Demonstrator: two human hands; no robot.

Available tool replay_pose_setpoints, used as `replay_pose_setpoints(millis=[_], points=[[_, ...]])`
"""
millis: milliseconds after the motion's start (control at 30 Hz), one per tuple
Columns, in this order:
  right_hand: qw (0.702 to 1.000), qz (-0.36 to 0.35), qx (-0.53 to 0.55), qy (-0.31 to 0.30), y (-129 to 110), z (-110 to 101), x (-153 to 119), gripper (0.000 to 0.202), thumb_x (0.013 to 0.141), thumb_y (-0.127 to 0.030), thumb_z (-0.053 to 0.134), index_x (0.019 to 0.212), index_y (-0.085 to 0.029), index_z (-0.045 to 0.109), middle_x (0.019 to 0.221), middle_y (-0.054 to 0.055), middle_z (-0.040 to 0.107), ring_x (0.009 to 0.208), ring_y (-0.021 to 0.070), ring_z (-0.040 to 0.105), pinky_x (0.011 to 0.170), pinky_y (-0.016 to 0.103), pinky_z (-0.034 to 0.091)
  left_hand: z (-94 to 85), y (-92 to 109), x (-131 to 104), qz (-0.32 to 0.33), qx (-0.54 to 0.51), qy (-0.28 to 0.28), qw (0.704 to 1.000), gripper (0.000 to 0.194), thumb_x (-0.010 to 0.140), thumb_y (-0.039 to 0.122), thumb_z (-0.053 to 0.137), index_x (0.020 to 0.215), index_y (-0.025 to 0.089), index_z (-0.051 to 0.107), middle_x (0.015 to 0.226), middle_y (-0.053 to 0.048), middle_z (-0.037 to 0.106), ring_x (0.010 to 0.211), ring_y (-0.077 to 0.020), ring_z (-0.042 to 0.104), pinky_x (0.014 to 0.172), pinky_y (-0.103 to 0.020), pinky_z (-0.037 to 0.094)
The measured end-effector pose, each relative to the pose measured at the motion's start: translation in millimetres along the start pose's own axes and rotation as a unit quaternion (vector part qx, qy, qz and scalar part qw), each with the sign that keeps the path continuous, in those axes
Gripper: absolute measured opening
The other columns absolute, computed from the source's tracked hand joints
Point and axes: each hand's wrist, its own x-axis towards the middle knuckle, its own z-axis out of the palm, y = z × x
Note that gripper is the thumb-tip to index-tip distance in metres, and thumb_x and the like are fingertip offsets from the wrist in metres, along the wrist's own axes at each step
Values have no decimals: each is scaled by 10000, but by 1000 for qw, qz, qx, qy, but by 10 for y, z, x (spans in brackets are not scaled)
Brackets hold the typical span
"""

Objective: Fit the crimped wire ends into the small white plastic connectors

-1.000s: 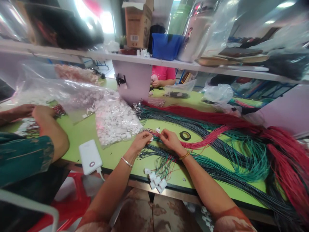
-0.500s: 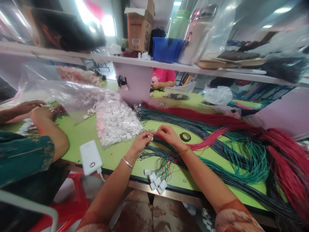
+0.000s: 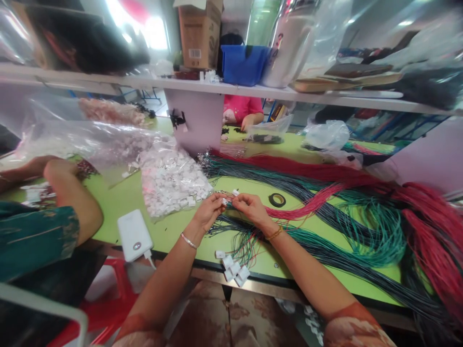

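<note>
Pinched in the fingertips of my left hand [image 3: 210, 213] is a small white connector housing [image 3: 224, 201]. My right hand [image 3: 252, 208] is closed just to the right, its thumb and forefinger pinched on a thin wire close to the housing; the wire's tip is too small to make out. Another white piece [image 3: 235, 192] shows just above the right fingertips. Red wires [image 3: 289, 213] run rightward from behind that hand. Below both hands, several white connectors [image 3: 235, 270] with red, green and black wires lie at the table's front edge.
A clear bag of white housings [image 3: 170, 180] lies to the left, near a white power bank [image 3: 135, 235]. Black tape [image 3: 277, 200] and long bundles of black wires [image 3: 347, 270] lie right. A co-worker's arm [image 3: 77, 197] rests at far left. A shelf [image 3: 137, 86] spans the back.
My hands have come closer together, the right one moving slightly left and down. A white piece now shows above the right fingertips. The view has shifted a little.
</note>
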Motion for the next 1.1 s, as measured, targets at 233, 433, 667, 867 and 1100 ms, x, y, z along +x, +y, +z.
replay_pose_setpoints(millis=[233,433,667,867,1100], points=[[998,-11,-62,1,19,2,19,299,710,-449,610,636,-166,552,570,-35,476,532,82,361,524,227,306,32,22,-24,6,10,5,1000,265,635,281,808,796,142,649,889,-50,669,714,-95,549,660,-210,436],[990,-49,-134,7,108,61,16,221,753,-383,554,674,-176,551,606,-19,525,552,99,400,543,225,327,59,-74,-4,15,64,36,997,316,593,314,827,781,134,647,764,-24,653,621,-78,518,615,-216,416],[974,-88,-209,-16,126,112,-7,210,839,-340,493,705,-185,536,597,-14,515,528,110,387,523,238,291,28,-114,27,24,74,72,994,326,587,323,822,792,125,664,724,-24,648,614,-80,533,605,-215,414],[971,-77,-224,-19,105,32,68,255,859,-342,459,683,-178,542,594,-12,523,538,112,408,530,234,299,36,-91,10,11,106,74,992,332,554,329,828,745,120,654,673,-17,631,591,-83,524,583,-215,403],[916,8,-400,-31,194,-335,417,115,776,-277,602,736,-178,644,718,26,645,610,126,473,560,240,270,38,-46,4,-16,134,64,989,285,587,325,807,714,115,663,648,-18,612,561,-72,508,542,-200,382]])
